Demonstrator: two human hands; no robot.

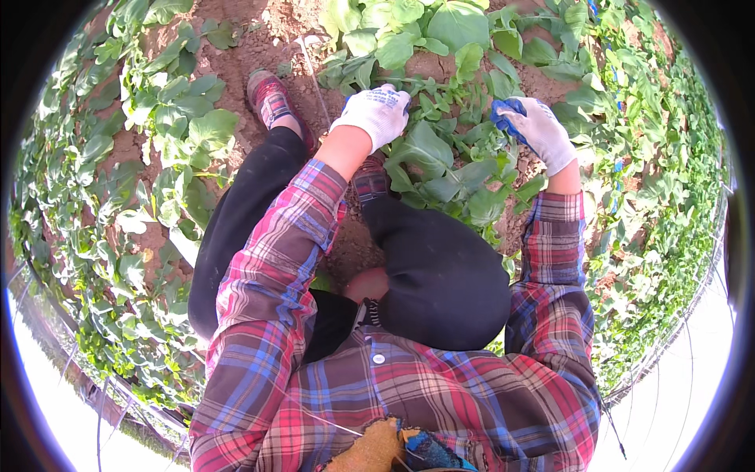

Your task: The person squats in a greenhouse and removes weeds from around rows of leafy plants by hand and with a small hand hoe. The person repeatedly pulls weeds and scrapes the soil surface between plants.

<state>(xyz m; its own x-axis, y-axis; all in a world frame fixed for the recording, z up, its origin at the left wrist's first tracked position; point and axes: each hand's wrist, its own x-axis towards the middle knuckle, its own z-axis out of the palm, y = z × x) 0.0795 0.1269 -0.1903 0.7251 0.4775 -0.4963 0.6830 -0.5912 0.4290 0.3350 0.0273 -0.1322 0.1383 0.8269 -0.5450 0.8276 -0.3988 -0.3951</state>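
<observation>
My left hand (377,112), in a white knit glove with blue print and blue coating, is at the left edge of a leafy green plant (426,150). Its fingers curl downward, and what they may hold is hidden beneath the glove. To the right of the same foliage is my right hand (531,127), in a matching glove. Its blue-coated fingers are bent together, and I cannot tell whether something is between them. Stems and small leaves lie between the two hands.
Broad-leaved plants (200,121) grow in rows at the left, and more stand at the top (407,29) and right. A thin pale line (314,76) runs over brown soil (253,53). My shoes (274,100) rest among the plants. Blue string (618,168) shows in the right-hand foliage.
</observation>
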